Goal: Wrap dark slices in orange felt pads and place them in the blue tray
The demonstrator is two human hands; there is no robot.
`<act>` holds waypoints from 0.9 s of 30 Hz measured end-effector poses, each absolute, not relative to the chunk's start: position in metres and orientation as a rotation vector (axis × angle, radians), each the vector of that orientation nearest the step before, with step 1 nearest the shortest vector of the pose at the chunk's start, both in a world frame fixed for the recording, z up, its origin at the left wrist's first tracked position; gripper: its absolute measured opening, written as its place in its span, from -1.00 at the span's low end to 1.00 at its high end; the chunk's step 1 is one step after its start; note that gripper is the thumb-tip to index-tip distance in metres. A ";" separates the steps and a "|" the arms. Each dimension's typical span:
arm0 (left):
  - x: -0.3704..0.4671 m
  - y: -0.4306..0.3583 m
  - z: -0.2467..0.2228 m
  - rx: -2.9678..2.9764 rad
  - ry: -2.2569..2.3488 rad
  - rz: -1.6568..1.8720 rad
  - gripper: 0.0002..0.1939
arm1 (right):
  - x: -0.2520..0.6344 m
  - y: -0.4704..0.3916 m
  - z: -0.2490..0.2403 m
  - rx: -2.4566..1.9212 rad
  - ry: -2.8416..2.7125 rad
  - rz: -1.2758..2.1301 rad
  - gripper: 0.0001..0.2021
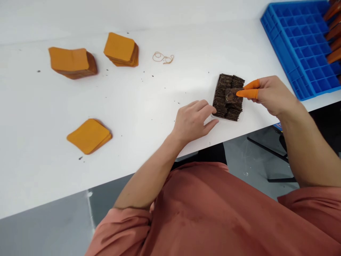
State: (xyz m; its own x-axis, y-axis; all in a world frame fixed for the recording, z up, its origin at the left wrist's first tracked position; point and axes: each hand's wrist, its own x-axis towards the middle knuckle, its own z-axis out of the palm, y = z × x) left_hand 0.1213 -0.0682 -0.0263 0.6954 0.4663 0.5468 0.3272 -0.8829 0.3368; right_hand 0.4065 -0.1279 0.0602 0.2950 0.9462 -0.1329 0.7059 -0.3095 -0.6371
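A pale, shallow tray (214,116) near the table's front edge holds two rows of thin, dark brown, flaky slabs (222,94) standing on edge. My right hand (271,94), with orange finger covers on thumb and index finger, pinches one dark brown slab (230,96) over the top of the rows. This piece lies flatter than the others, and I cannot tell whether it touches them. At the tray's near left corner is my left hand (194,121), fingers bent and thumb apart. Its fingertips reach the tray's edge without gripping anything.
Mustard-yellow card-like sheets lie in a left stack (69,60), a middle stack (119,48) and a lower stack (89,137). A loose tan string (163,57) lies behind. A blue divided crate (286,53) with reddish-brown pieces (334,33) stands right. Dark crumbs dot the white table (138,106).
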 end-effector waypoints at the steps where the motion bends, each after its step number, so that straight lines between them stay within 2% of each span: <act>1: 0.121 -0.068 -0.026 2.689 0.637 0.963 -0.71 | 0.409 -0.125 0.059 -2.128 -1.494 0.675 -0.53; 7: 0.121 -0.066 -0.025 2.677 0.660 0.974 -0.68 | 0.411 -0.137 0.072 -2.083 -1.724 0.377 -0.44; 13: 0.104 -0.076 -0.011 2.610 0.651 1.088 -0.71 | 0.410 -0.125 0.079 -2.116 -2.033 0.445 -0.28; 17: 0.058 -0.095 0.000 2.532 0.655 1.213 -0.83 | 0.408 -0.115 0.080 -2.247 -1.894 0.614 -0.33; 23: -0.026 -0.125 0.005 2.511 0.940 1.144 -0.89 | 0.405 -0.114 0.075 -2.205 -1.775 0.685 -0.52; 27: -0.059 -0.140 0.003 2.442 1.095 1.176 -0.89 | 0.404 -0.116 0.067 -2.195 -1.711 0.697 -0.49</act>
State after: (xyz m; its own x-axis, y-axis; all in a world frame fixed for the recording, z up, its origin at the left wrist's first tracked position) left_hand -0.0591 -0.1402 0.0033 0.4027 0.7059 0.5827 0.5313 -0.6986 0.4791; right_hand 0.4045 -0.1161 0.0670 0.1862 0.9610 -0.2045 0.8302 -0.2652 -0.4903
